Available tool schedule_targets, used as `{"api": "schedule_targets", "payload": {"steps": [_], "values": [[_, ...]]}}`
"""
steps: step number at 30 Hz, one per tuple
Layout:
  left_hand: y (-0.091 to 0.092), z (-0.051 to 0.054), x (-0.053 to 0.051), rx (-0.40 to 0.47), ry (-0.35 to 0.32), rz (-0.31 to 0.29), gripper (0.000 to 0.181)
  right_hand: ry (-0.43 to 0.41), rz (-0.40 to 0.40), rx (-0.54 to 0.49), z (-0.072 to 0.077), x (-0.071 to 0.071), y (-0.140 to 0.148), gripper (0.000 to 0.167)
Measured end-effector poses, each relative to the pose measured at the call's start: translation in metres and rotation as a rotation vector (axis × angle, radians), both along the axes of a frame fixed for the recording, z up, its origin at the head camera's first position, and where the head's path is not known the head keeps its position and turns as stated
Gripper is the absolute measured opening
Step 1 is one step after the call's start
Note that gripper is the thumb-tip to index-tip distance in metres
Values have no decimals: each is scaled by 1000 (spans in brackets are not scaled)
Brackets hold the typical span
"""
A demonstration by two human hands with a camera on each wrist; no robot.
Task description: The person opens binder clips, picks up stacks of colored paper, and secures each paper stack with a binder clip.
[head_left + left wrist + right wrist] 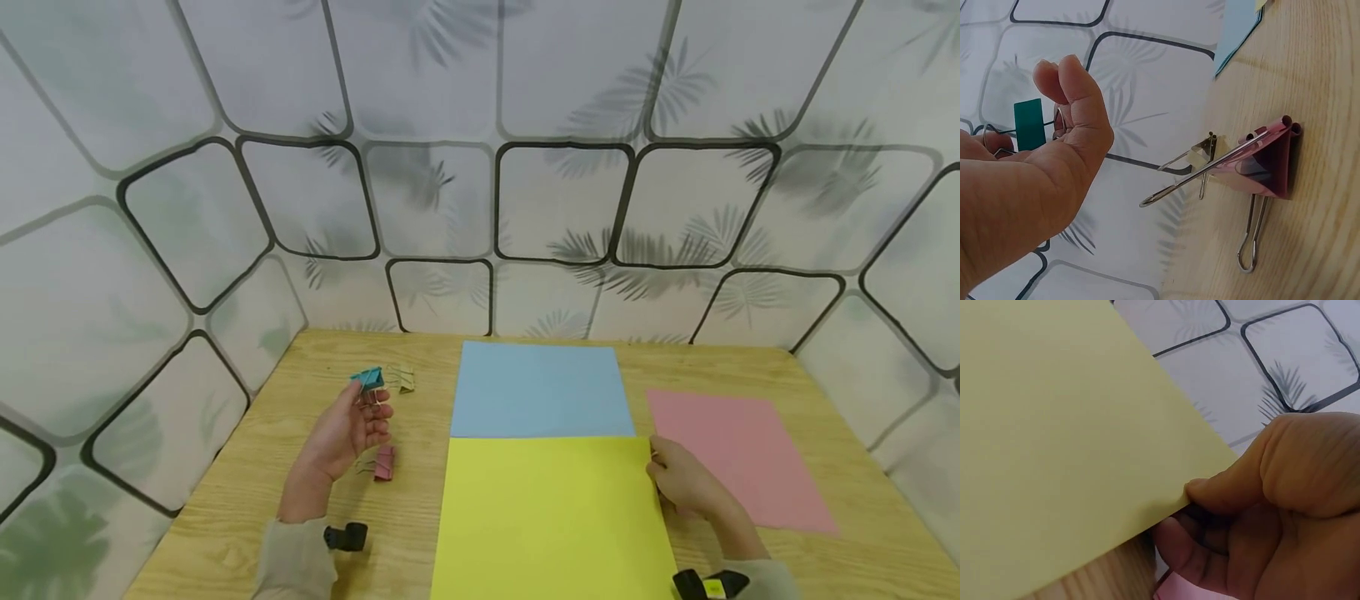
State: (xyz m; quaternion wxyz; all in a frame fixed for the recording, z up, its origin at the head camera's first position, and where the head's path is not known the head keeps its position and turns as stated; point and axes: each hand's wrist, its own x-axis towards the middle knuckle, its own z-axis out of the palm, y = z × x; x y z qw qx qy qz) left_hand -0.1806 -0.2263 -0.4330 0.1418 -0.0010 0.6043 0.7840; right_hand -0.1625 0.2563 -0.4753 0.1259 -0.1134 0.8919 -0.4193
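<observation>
My left hand (341, 433) holds a teal binder clip (368, 379) by its wire handles, palm turned up. In the left wrist view the teal clip's body (1029, 124) shows between the thumb side and the curled fingers. Below that hand a pink binder clip (384, 462) lies on the table, and a pale yellow binder clip (407, 381) lies just beyond it. With thumb and fingers, my right hand (686, 479) pinches the far right corner of a yellow sheet (555, 517). That corner is lifted off the table in the right wrist view.
A blue sheet (542, 390) lies behind the yellow one, partly covered by it. To the right a pink sheet (738, 454) rests on the wooden table (247, 500). Patterned fabric walls (442, 200) stand at the back and both sides.
</observation>
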Motion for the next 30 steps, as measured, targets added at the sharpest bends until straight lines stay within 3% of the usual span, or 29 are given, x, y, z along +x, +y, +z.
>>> {"api": "schedule_targets", "payload": {"steps": [6,14,25,30], "values": [[-1,-3,0,-11,1,-4,50,0,-28,-33,-3,-1,0,23],[-1,-1,0,-3,-6,6,49,36,-170,-204,-9,-6,-11,9],[-3,3,3,-12,8,13,47,139,-257,-86,-16,-6,-25,30],[-5,3,3,4,11,23,48,209,-303,-86,-15,-6,-28,23]]}}
